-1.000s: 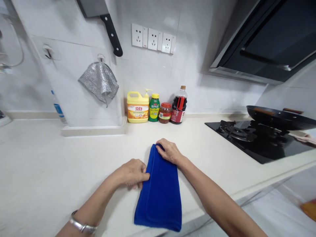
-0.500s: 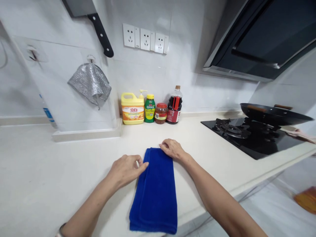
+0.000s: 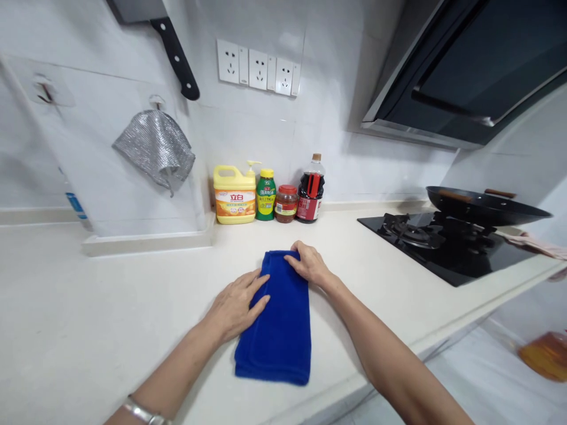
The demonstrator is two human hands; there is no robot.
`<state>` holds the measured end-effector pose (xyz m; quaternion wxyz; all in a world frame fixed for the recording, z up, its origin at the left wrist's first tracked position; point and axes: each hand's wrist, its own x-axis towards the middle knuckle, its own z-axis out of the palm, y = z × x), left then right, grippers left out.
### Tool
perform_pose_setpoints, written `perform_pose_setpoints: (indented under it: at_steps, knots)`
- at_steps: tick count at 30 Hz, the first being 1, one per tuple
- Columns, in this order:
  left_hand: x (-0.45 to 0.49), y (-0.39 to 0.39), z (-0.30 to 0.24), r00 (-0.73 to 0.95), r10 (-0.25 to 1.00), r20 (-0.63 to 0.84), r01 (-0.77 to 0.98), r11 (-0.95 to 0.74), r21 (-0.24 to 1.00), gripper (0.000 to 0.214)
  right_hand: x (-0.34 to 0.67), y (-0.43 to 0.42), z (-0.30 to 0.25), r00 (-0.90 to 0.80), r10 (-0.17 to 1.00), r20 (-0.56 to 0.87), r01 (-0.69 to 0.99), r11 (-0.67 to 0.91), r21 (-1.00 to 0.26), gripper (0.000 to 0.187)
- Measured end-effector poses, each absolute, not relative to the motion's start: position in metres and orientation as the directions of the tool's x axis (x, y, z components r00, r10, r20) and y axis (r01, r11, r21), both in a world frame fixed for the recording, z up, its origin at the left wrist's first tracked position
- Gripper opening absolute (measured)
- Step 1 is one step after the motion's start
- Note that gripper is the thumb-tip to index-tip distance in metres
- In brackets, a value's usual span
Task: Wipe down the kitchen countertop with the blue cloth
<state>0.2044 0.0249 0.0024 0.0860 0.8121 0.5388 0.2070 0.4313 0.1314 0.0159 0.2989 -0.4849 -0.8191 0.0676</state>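
Observation:
A blue towel [image 3: 279, 330], folded into a long strip, lies flat on the white countertop [image 3: 146, 319]. On its left edge rests my left hand [image 3: 234, 304], open, the fingers apart and the fingertips on the cloth. My right hand [image 3: 310, 262] is at the far right corner of the towel. Its thumb presses on top of the fabric, while the other fingers curl around the far edge and are partly hidden. The cloth looks pinched there.
Against the back wall stand a yellow detergent jug [image 3: 234, 198], a green bottle [image 3: 266, 198], a red-lidded jar [image 3: 286, 205] and a dark sauce bottle [image 3: 311, 192]. On the right, a wok [image 3: 487, 209] sits on the black gas stove [image 3: 425, 248]. A cleaver [image 3: 175, 56] and a silver cloth [image 3: 157, 147] hang at left.
The towel has slid away from the counter's front edge, toward the wall. My left hand has opened and come down onto its left side. The right hand now grips the far corner.

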Motion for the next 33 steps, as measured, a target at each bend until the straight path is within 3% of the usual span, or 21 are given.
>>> perform_pose_setpoints:
  at_steps: [5,10,14,17,22,26,29,33]
  knots:
    - [0.196,0.032,0.003,0.175,0.925,0.337,0.780,-0.339,0.526,0.056,0.433,0.123,0.026,-0.271,0.811,0.518,0.753,0.514,-0.411,0.012]
    - [0.180,0.043,0.004,0.007,0.937,0.350,0.723,-0.246,0.645,0.055,0.424,0.069,0.033,-0.502,0.668,0.549,0.586,0.730,-0.353,0.009]
    - [0.176,0.046,-0.001,0.006,0.930,0.368,0.733,-0.254,0.631,0.052,0.419,0.021,0.019,-0.666,0.564,0.488,0.528,0.819,-0.226,0.015]
    - [0.177,0.046,-0.004,0.058,0.920,0.387,0.742,-0.299,0.600,0.044,0.420,0.002,0.010,-0.698,0.546,0.463,0.518,0.832,-0.200,0.018]
    - [0.177,0.045,-0.007,0.117,0.908,0.402,0.759,-0.343,0.553,0.039,0.415,-0.004,0.017,-0.648,0.633,0.424,0.605,0.766,-0.219,0.018]
    - [0.176,0.047,-0.010,0.145,0.900,0.412,0.773,-0.363,0.521,0.036,0.395,-0.010,0.026,-0.639,0.707,0.303,0.741,0.671,-0.003,0.017]
    - [0.174,0.047,-0.011,0.161,0.897,0.411,0.783,-0.370,0.501,0.034,0.383,-0.012,0.026,-0.643,0.680,0.351,0.747,0.658,0.093,0.019]
    - [0.173,0.047,-0.012,0.182,0.897,0.404,0.793,-0.376,0.479,0.032,0.385,-0.005,0.024,-0.588,0.638,0.497,0.734,0.679,-0.005,0.021]
